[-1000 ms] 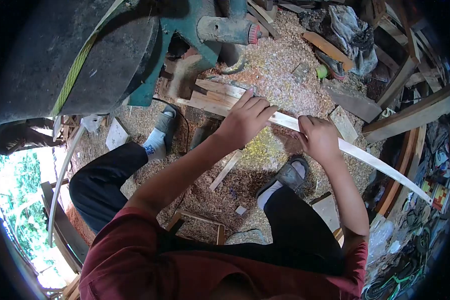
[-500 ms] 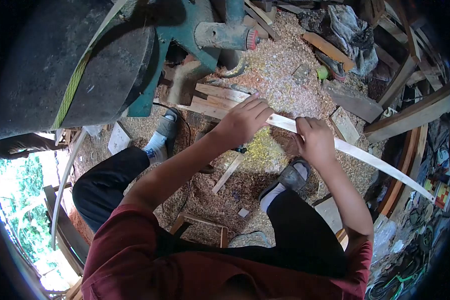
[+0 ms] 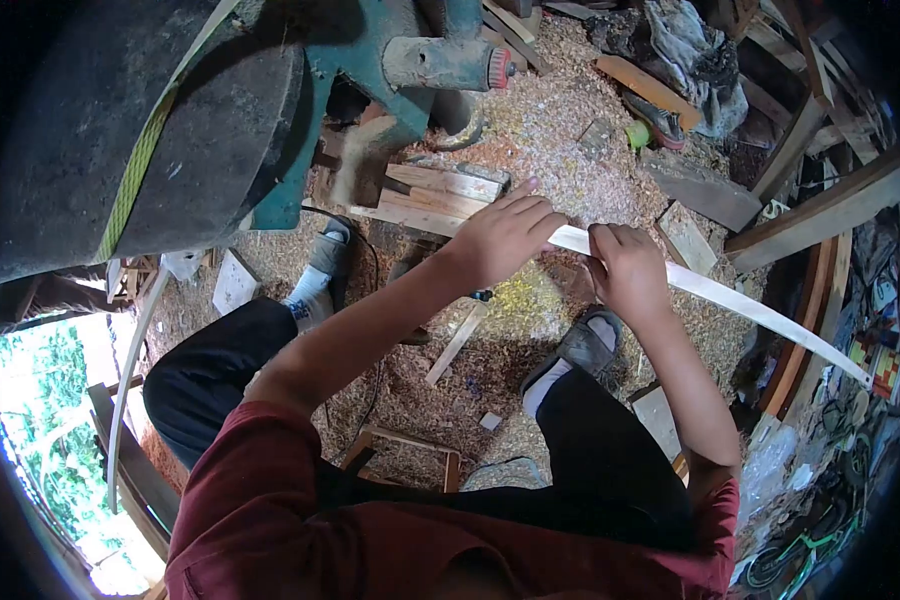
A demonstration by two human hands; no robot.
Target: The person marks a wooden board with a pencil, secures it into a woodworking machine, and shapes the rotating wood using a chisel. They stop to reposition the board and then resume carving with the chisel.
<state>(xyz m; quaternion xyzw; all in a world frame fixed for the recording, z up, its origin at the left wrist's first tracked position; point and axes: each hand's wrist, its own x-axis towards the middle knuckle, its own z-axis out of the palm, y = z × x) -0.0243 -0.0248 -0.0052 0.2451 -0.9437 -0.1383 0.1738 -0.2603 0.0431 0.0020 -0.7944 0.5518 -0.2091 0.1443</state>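
Wooden strip (image 3: 770, 317) pokes out toward four o'clock from the right hand (image 3: 628, 268), which pinches it, while at nine o'clock the left hand (image 3: 505, 238) covers it, squeezing or not, I cannot tell.

The wooden strip (image 3: 762, 313) looks creamy white from here, the shirt (image 3: 260, 480) maroon, trousers (image 3: 600, 430) black, the machine (image 3: 375, 42) green, its knob (image 3: 498, 69) red, sawdust (image 3: 526, 297) yellow-flecked tan
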